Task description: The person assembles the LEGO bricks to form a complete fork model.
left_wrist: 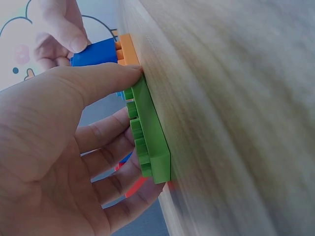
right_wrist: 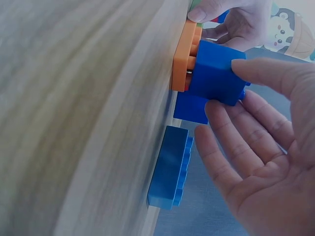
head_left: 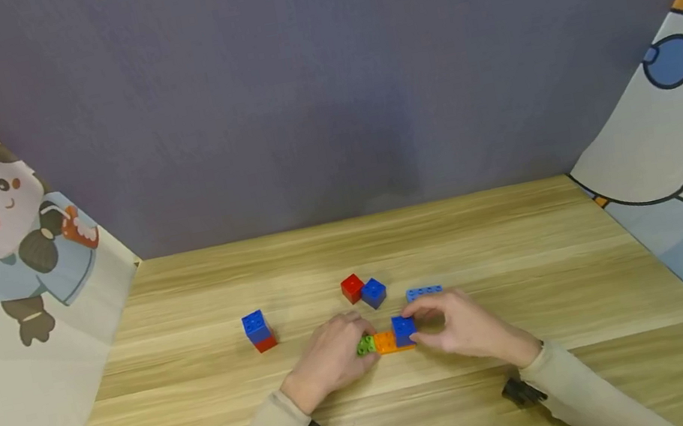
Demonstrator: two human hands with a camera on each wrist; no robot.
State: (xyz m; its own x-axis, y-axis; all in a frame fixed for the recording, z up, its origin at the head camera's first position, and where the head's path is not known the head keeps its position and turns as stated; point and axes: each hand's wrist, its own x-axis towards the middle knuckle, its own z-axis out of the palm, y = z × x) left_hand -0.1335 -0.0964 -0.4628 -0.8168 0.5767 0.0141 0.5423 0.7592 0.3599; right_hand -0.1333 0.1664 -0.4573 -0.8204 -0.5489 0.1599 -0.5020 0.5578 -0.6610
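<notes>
A green building brick (left_wrist: 153, 132) and an orange building brick (right_wrist: 182, 59) lie end to end in a row on the table. My left hand (head_left: 337, 354) holds the row, its thumb across the seam between the two bricks and its fingers on the far side. Thumb and fingers of my right hand (head_left: 464, 326) pinch a dark blue cube brick (right_wrist: 216, 71) at the right end of the orange brick. Some orange studs still show beneath the cube, which sits slightly tilted; whether it is pressed fully down I cannot tell.
A lighter blue long brick (head_left: 424, 293) lies just behind my right hand. Farther back, a red cube brick (head_left: 352, 288) touches or nearly touches another blue cube brick (head_left: 374, 294). To the left stands a blue-on-red stack (head_left: 256, 327). A grey panel (head_left: 321, 95) rises behind the table.
</notes>
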